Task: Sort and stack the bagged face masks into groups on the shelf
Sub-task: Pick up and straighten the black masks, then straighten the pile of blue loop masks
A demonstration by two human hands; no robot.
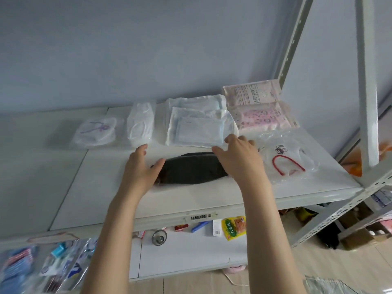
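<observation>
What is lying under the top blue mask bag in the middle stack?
More blue mask bags, edges showing beyond it. The top bag covers most of them, so their count is hidden.

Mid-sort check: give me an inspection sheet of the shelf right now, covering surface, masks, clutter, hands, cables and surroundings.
Surface: white metal shelf top, bags lying flat on it.
Job's things: dark grey bagged mask at the front; behind it, left to right, clear bag with purple-strapped mask, bag of white folded masks, stack of pale blue bagged masks, pink patterned mask packs; clear bag with red-strapped mask at front right.
Clutter: yellow snack packet and small items on the lower shelf.
Grippers: left hand and right hand, fingers open, at the dark mask's two ends.
Cables: thin pale cord on the floor.
Surroundings: pale blue wall, perforated grey upright.
</observation>
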